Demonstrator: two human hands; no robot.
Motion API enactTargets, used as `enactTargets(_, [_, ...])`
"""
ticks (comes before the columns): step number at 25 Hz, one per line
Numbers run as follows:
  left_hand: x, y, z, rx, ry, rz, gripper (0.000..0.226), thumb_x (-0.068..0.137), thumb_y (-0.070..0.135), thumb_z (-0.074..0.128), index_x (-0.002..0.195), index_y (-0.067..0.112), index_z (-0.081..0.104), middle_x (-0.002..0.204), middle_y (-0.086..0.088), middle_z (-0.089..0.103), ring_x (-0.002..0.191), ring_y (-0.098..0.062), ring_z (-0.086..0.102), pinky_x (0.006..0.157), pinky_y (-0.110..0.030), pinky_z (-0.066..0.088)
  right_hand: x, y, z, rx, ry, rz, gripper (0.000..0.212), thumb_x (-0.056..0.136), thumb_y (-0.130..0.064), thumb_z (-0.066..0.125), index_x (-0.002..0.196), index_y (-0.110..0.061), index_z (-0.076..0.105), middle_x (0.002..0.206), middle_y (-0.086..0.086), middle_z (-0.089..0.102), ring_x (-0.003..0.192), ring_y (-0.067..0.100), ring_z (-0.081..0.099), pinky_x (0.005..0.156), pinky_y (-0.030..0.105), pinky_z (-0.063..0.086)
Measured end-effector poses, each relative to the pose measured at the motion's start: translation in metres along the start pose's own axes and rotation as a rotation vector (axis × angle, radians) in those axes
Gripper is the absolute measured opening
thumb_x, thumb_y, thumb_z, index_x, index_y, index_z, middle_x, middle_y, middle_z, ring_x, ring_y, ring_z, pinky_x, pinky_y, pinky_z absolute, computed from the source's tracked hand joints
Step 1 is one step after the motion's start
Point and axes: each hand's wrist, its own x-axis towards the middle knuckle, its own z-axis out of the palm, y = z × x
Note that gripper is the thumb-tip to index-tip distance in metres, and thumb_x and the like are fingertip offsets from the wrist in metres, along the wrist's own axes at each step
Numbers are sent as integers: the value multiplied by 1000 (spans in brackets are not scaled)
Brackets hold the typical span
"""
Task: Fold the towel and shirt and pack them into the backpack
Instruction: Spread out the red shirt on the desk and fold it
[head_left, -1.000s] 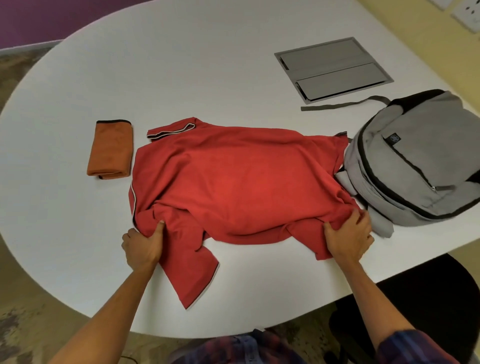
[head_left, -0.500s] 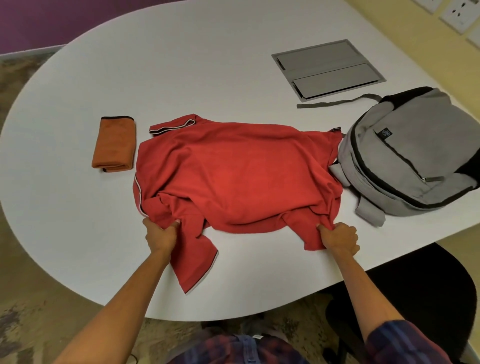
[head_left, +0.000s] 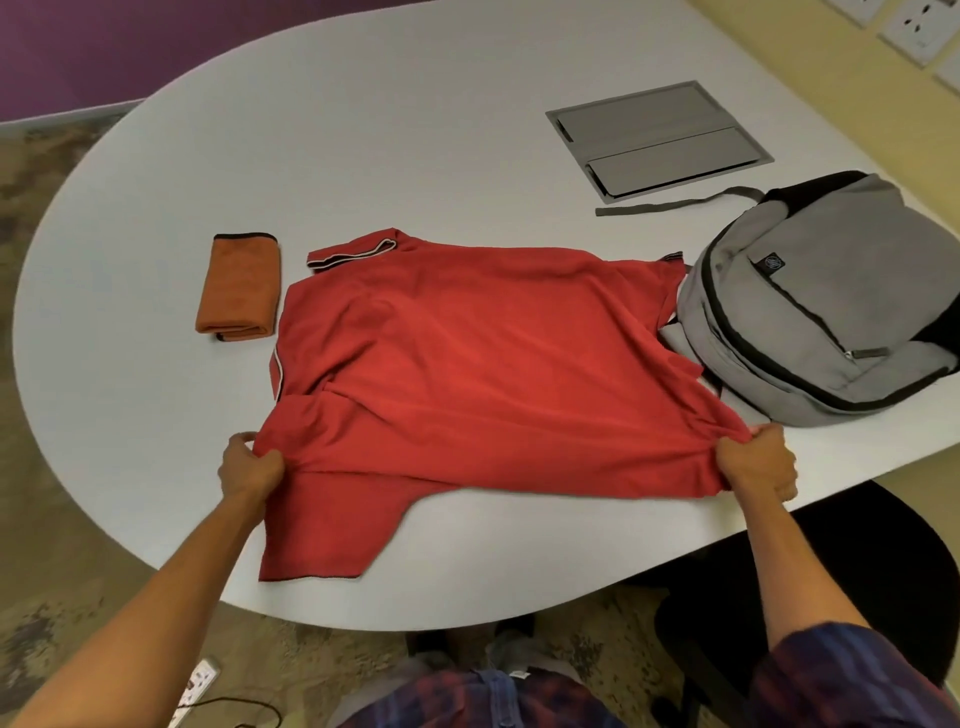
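The red short-sleeved polo shirt (head_left: 467, 374) lies spread across the middle of the frame on the white oval counter (head_left: 415, 130). The left hand (head_left: 249, 465) and right hand (head_left: 756, 465) each pinch its near edge, pulled taut between them. To fold well, keep that tension even and carry the edge straight toward the collar side. The folded orange towel (head_left: 239, 286) lies left of centre; the grey fabric backpack (head_left: 815, 301) lies at right, touching the shirt.
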Motion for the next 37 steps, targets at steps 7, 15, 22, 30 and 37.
enactTargets(7, [-28, -18, 9, 352, 16, 52, 55, 76, 13, 64, 125, 3, 41, 116, -27, 54, 99, -48, 57, 83, -51, 45, -23, 3, 23, -457, 149, -370, 74, 66, -19, 73, 130, 0, 39, 138, 25, 39, 124, 40, 40, 97, 52, 35])
enactTargets(15, [-49, -45, 47, 694, -143, 828, 84, 84, 69, 33, 152, 21, 23, 158, -14, 18, 145, -33, 18, 111, -57, 20, -39, -26, 85, -530, -253, -1022, 71, 91, -60, 26, 152, -23, 22, 161, -3, 17, 147, 18, 16, 114, 49, 22])
enactTargets(22, [-39, -65, 45, 804, -213, 744, 109, 68, 89, 30, 154, 22, 17, 161, -5, 14, 147, -27, 13, 114, -58, 17, 9, -50, 58, -494, -222, -791, 64, 94, -61, 37, 139, -16, 46, 139, 9, 53, 125, 28, 52, 98, 43, 41])
enactTargets(30, [-37, 8, 77, 637, -30, 957, 66, 81, 60, 44, 126, 14, 57, 136, -15, 50, 126, -30, 46, 98, -48, 33, 77, -88, 40, -437, 130, -785, 43, 87, -16, 55, 129, -7, 51, 133, 20, 50, 117, 39, 50, 84, 52, 44])
enactTargets(37, [-9, 61, 115, 748, -115, 981, 69, 84, 57, 38, 138, 16, 49, 148, -16, 41, 134, -32, 41, 103, -50, 32, 106, -80, 58, -622, 19, -709, 62, 91, -23, 59, 148, -22, 35, 154, 11, 29, 134, 32, 34, 93, 56, 37])
